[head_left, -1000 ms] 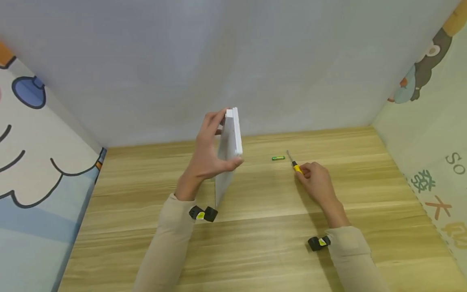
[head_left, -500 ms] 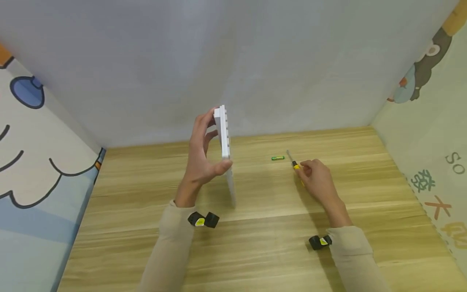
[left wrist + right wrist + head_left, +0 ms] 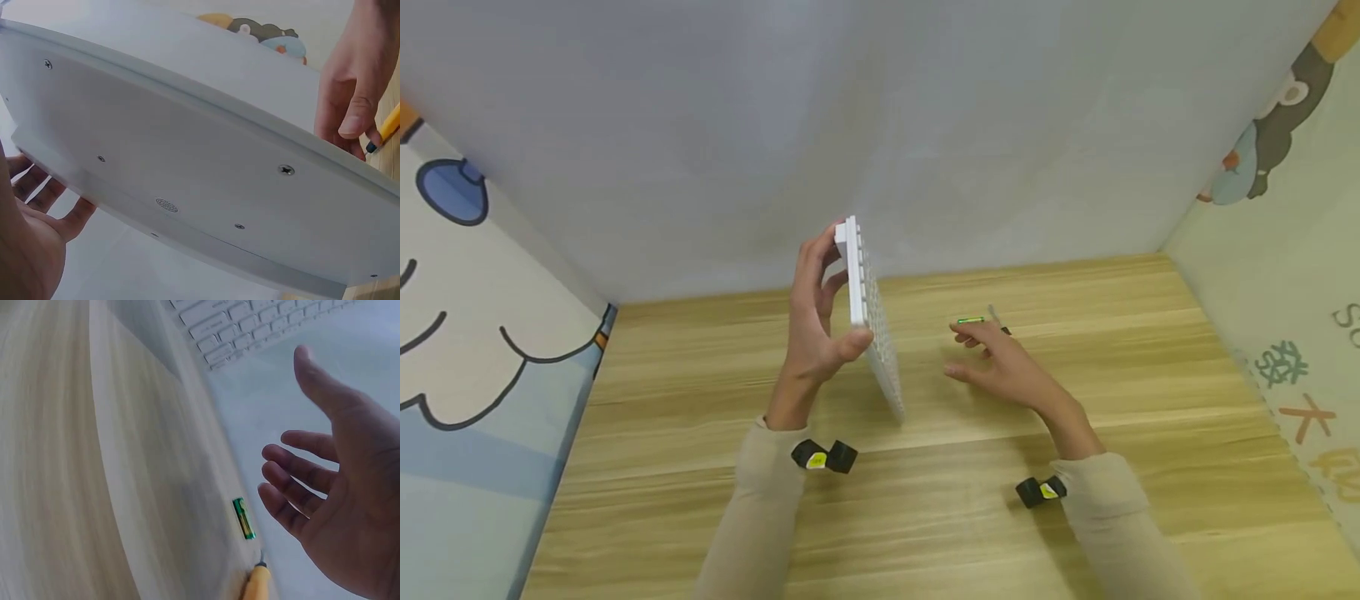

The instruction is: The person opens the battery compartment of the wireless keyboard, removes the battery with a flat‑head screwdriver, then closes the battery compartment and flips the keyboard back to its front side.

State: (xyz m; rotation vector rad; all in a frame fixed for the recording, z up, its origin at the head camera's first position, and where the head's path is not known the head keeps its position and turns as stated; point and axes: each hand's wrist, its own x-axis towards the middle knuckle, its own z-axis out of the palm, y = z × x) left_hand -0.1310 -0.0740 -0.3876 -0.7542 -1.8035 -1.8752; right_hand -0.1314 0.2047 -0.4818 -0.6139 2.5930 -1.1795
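Note:
My left hand (image 3: pixel 811 333) grips a white keyboard (image 3: pixel 882 354) by one end, thumb on the near side, and holds it tilted up on its edge above the table. Its keys (image 3: pixel 256 325) face right. The left wrist view looks at the plain underside (image 3: pixel 187 144), which has several small screws and a round grille-like mark. My right hand (image 3: pixel 1011 367) is empty, fingers apart, in the air right of the keyboard. Behind it lie a green battery (image 3: pixel 244 519) and a yellow screwdriver (image 3: pixel 256 584), mostly covered by that hand in the head view.
The wooden table (image 3: pixel 662 433) meets a plain grey wall (image 3: pixel 700 167) at the back. Side walls with cartoon pictures (image 3: pixel 1262 150) stand left and right. Each wrist carries a small black camera (image 3: pixel 823 457).
My right hand has let go of the screwdriver and moved left toward the keyboard. The left hand has shifted slightly left and turned the keyboard so its keys show. The battery stays put.

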